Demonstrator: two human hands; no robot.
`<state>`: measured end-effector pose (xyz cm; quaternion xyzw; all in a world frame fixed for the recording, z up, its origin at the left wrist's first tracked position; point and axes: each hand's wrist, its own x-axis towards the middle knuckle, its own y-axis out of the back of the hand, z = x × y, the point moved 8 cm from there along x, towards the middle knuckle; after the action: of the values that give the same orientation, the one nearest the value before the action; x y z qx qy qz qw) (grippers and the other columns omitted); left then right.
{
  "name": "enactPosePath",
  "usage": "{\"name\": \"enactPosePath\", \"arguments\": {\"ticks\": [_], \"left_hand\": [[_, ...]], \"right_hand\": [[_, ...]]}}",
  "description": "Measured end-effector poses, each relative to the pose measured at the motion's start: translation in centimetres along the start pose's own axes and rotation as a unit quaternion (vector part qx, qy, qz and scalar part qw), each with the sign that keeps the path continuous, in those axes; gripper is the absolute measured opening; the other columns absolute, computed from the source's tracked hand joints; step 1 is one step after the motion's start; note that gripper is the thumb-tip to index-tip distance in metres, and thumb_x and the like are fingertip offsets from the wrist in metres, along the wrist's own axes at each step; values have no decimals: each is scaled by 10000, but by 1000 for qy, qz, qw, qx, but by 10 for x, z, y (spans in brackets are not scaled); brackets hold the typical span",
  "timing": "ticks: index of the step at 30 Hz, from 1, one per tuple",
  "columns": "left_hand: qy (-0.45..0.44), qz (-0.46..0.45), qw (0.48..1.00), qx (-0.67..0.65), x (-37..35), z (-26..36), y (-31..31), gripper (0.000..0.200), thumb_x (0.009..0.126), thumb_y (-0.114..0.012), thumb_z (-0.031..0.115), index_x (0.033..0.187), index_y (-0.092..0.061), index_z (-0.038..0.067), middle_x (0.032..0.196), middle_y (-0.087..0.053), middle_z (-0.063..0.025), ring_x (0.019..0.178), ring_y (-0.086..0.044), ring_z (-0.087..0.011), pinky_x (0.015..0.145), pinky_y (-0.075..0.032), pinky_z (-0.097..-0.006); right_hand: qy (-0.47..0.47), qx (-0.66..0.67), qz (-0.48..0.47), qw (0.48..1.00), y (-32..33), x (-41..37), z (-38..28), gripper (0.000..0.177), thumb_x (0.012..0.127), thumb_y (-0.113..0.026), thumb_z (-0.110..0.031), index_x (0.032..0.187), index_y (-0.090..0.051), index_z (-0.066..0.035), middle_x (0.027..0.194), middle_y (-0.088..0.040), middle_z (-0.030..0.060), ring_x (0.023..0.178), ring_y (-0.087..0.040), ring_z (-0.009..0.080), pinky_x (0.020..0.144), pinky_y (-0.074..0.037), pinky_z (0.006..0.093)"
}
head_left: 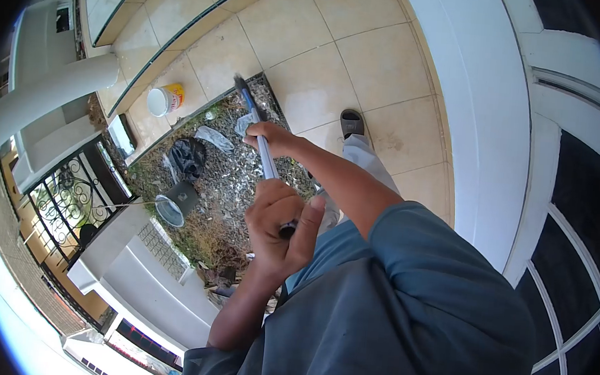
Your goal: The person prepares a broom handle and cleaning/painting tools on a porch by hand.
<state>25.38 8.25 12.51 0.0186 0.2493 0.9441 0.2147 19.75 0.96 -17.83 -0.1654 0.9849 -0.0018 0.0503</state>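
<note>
Both hands are closed around a long-handled brush (266, 160), its grey pole running away from me to a blue part and a dark, bristle-like tip. My left hand (280, 221) grips the near end, with the pole's dark butt showing in the fist beside the thumb. Farther along, my right hand (270, 137) wraps around the pole. The tip lies over the edge where the gravelly soil patch (234, 175) meets the tiles. Pale plastic (246, 123) shows beside the right hand, and another clear plastic bag (214, 138) lies on the soil.
A white-and-yellow tub (165, 99) stands on the tiles (302, 68) near a step. On the soil are a black plastic bag (186, 157) and a grey bucket (177, 203) tipped toward its side. A white column (46, 100), low wall (148, 281) and iron gate (67, 194) lie beyond.
</note>
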Motion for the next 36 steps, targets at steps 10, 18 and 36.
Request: {"name": "enactPosePath", "arguments": {"ticks": [10,18,36], "left_hand": [[-117,48,937,-325,-65,44,172,404,911,-405,203,547,-234,171,507,-150,30,498,-177,-105,619,-265,-334],[96,-231,856,-452,-76,-62,-72,362,846,-530,207,542,-357,114,541,-252,-5,603,-338,-171,829,-376,-373],[204,-128,879,-411,9,-67,-223,210,840,-587,127,681,-470,55,657,-389,-16,689,-421,-148,808,-396,-325]], "right_hand": [[67,-232,221,945,29,-105,-138,310,725,-719,-274,744,-522,-36,793,-564,120,806,-562,311,698,-455,440],[-279,-244,403,837,75,-378,-3,302,735,-700,-295,803,-571,-30,793,-608,169,803,-607,368,721,-480,473],[-366,-216,416,804,237,-359,101,198,730,-539,-77,905,-602,-9,985,-623,213,1019,-576,363,885,-465,436]]}}
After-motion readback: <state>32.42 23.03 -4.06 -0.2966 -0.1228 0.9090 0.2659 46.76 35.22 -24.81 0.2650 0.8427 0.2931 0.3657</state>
